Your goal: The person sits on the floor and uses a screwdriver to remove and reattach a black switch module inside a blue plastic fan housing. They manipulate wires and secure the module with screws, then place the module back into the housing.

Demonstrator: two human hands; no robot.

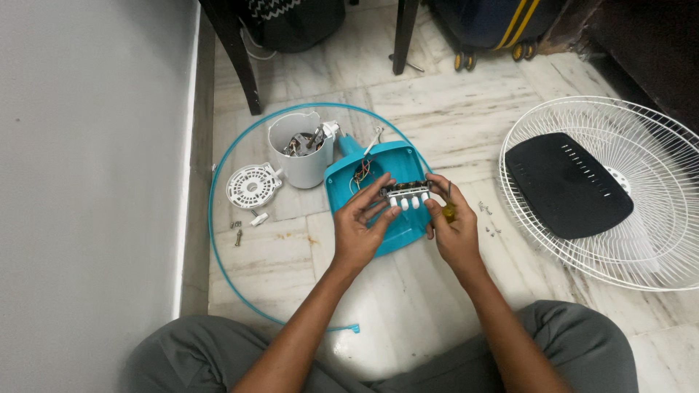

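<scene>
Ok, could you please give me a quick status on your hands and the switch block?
Both hands, left and right, hold switch block over teal housing. Right also grips screwdriver. Nothing in the way.

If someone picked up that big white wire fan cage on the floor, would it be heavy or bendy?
Probably light for its size: the white wire fan cage is mostly thin wires with gaps between them. It may flex a little, since the wires look slender. Being round, it could roll if stood on its rim. The black panel lying in it would likely slide off when it is tilted.
</scene>
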